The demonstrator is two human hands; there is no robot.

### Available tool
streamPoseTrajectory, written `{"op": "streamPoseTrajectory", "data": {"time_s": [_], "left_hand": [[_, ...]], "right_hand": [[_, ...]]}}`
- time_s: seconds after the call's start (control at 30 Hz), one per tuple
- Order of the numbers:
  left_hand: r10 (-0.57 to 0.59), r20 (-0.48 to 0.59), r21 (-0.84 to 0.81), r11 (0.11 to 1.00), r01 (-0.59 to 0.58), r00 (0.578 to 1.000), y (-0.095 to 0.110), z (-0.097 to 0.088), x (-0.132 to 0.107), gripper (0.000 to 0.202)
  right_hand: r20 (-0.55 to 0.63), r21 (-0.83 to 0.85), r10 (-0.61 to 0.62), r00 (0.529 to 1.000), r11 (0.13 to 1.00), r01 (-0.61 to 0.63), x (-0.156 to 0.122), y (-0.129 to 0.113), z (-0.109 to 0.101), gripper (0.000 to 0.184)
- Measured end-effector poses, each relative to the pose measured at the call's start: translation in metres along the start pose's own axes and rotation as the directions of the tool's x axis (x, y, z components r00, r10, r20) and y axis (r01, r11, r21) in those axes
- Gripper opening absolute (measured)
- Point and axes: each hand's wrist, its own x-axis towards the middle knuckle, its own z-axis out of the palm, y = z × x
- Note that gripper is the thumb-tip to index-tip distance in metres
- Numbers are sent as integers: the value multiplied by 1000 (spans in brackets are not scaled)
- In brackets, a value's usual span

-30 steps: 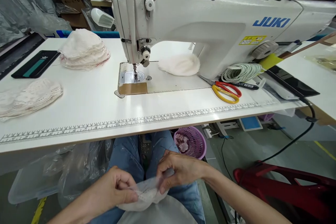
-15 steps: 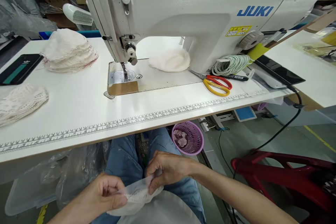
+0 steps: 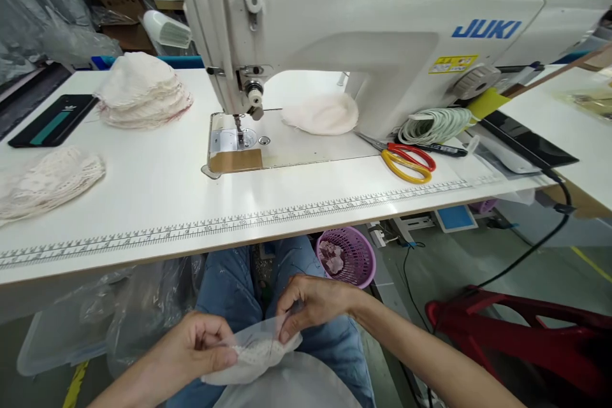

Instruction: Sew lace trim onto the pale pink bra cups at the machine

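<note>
Over my lap, a white piece of lace-trimmed, partly sheer fabric [image 3: 255, 357] is stretched between both hands. My left hand [image 3: 198, 347] pinches its left end between thumb and curled fingers. At the other end, my right hand [image 3: 313, 307] grips the upper right edge with thumb and fingertips. Beneath the fabric lies a pale grey sheet [image 3: 291, 386] across my jeans. The sewing machine [image 3: 325, 25] stands on the table beyond, a flat off-white fabric piece [image 3: 322, 116] resting on its bed. Neither hand touches the machine.
Stacks of white fabric pieces [image 3: 141, 92] and lace pieces [image 3: 50, 182] sit left of the needle. Scissors [image 3: 408, 162] and a coil of pale cord [image 3: 433, 125] lie at right. Below the table edge stand a purple basket [image 3: 354, 258] and a red stool [image 3: 521, 344].
The view has swung a little left, so the table and machine appear farther right. Both hands keep hold of the fabric, which looks slightly more spread out between them.
</note>
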Motion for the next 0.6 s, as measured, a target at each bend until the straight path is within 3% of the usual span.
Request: {"op": "streamPoseTrajectory", "data": {"time_s": [0.13,0.27,0.47,0.6], "left_hand": [[-27,-23,21,999,28,999,12,4,-1,47],[-45,-34,9,999,45,998,13,4,-1,43],[56,-5,5,998,-56,998,5,4,-1,27],[71,-38,24,997,-70,997,6,7,-2,16]], "right_hand": [[-23,-117,-5,1000,993,2,6,-1,5,29],[-20,-77,8,1000,997,-10,10,-3,6,35],[-27,9,44,999,999,-44,4,-7,3,40],[-50,-59,58,997,996,-61,2,-8,3,43]]}}
